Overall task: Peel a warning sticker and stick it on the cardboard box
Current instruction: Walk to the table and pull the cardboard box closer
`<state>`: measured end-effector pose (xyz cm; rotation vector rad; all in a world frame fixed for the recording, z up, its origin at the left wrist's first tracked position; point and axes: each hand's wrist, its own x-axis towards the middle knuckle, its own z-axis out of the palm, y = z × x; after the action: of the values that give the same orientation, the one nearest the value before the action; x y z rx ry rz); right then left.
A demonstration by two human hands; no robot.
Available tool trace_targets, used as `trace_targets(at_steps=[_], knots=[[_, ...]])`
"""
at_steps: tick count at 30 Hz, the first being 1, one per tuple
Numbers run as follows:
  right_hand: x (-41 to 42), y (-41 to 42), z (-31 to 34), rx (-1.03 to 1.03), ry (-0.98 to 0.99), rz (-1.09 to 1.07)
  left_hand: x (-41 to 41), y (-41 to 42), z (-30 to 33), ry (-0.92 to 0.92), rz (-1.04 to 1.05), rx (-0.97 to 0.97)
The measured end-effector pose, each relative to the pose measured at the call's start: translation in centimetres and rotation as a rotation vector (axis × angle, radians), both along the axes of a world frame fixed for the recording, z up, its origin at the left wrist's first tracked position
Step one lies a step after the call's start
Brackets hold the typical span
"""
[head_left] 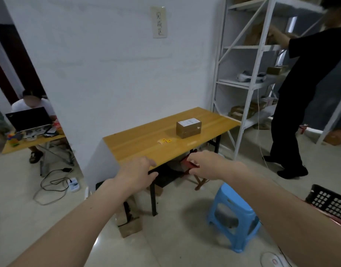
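A wooden table (pixel 146 143) stands against the white wall, with a metal shelf rack (pixel 248 54) at its right end. A blue stool (pixel 233 214) sits on the floor near the table's front right corner. The cardboard box (pixel 188 127) rests toward the table's back right corner. The left hand (pixel 139 172) and right hand (pixel 206 164) hover at the front edge, loosely curled, holding nothing. The yellow stickers (pixel 164 140) lie mid-table, left of the box and apart from it.

Open tabletop (pixel 139 143) along near edge and left corner; only cardboard box (pixel 188 127) toward far right corner, small yellow stickers (pixel 165 140) mid-surface, well apart.
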<state>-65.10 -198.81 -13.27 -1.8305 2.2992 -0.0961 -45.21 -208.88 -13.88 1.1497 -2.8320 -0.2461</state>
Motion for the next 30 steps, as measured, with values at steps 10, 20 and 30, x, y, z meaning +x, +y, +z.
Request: trace_targets(at_steps=[10, 20, 30], knots=[[-7.4, -13.8, 0.4, 0.026, -0.017, -0.091, -9.6, -17.0, 0.2, -0.064, -0.069, 0.023], [-17.1, -24.3, -2.0, 0.076, -0.042, -0.097, -18.2, -27.5, -3.9, -0.095, -0.069, 0.1], [-33.1, -33.4, -2.8, 0.084, -0.011, -0.07, -33.2, -36.9, -5.7, -0.027, -0.016, 0.123]])
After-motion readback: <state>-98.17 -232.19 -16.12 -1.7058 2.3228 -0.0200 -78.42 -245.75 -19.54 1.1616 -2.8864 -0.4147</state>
